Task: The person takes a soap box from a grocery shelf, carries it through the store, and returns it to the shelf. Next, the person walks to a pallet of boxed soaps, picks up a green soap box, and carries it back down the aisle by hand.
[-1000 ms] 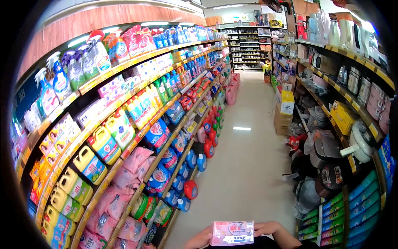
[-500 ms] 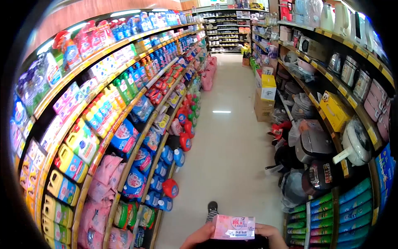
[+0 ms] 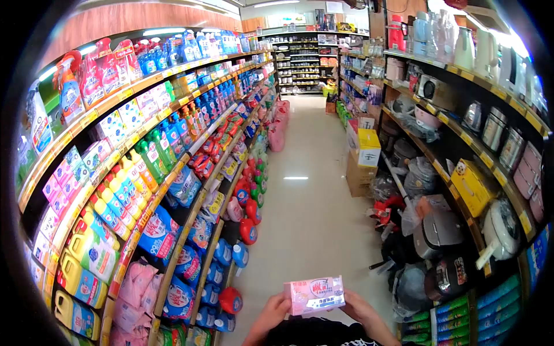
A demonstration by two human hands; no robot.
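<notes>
A pink printed box with white lettering is held level in front of my body at the bottom of the head view. My left hand is closed on its left end. At the opposite end, my right hand grips the right side, its fingers partly hidden behind the box. The front panel faces up towards me. Dark clothing shows just below it.
Cleaning products in bottles and bags fill the left shelves. On the right shelves stand kettles, flasks and a silver cooker. Cartons and wrapped pans jut into the tiled aisle.
The view has tipped up and shifted, showing more of the far end. Both hands and the box sit higher and slightly further left in view. The striped trouser leg and shoe are no longer visible.
</notes>
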